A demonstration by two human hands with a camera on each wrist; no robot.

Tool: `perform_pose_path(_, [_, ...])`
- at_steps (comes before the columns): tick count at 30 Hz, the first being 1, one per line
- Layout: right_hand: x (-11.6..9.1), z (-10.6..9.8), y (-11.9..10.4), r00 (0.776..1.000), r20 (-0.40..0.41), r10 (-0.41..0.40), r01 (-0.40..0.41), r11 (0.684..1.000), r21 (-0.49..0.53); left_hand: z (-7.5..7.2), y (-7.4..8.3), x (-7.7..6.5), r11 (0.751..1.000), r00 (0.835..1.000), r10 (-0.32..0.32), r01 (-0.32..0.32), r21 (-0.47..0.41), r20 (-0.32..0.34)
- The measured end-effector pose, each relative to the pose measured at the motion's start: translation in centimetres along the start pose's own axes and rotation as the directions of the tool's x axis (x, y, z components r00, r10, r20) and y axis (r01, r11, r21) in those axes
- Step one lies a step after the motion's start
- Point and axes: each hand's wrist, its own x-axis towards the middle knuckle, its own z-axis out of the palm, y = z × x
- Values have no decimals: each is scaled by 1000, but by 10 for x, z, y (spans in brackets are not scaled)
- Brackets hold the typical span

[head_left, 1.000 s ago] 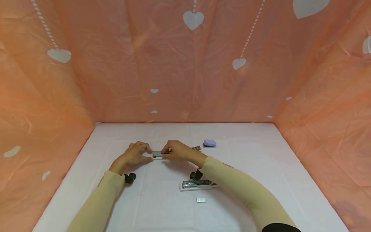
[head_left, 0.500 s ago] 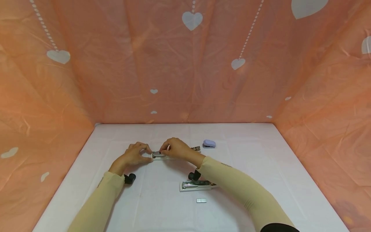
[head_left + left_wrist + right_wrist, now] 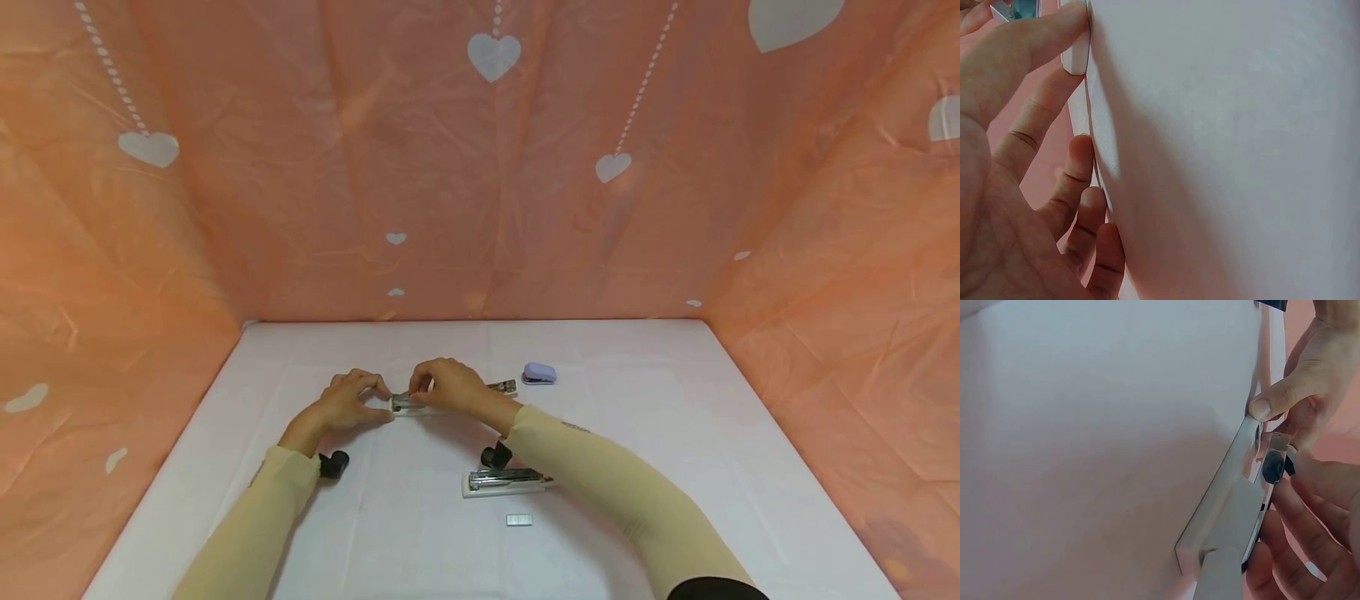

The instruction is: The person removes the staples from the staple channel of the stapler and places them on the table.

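Note:
A white stapler [image 3: 408, 412] lies toward the back of the table, its cover swung away to the right and its metal magazine exposed. With thumb and index finger, my left hand [image 3: 345, 406] pinches the left end of the base; that white end [image 3: 1076, 56] shows between them in the left wrist view. My right hand [image 3: 455, 388] is over the magazine, thumb and fingers pinching at its metal channel near a dark part inside [image 3: 1273, 466]. The right hand hides the stapler's middle in the head view.
A second opened stapler [image 3: 487, 490] lies nearer me, partly under the right forearm. In front of it is a short strip of staples [image 3: 519, 520]. A small purple stapler [image 3: 540, 372] stands at the back right. Orange curtains [image 3: 480, 192] surround the white table.
My right fingers have shifted slightly left along the stapler's magazine, toward the left hand. The left hand keeps its pinch on the base end.

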Motion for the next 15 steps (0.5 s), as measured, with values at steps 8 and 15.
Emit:
perform_pose_path(8, [0,-1,-7,1000,-24,15,-16,998,-54,-1,1,-2,1000,1000,3,-3,-11,-2])
perform_pose_path(15, [2,1,-4,999,-38,15,-17,997,-73,-1,0,-1,1000,1000,-6,6,-8,-1])
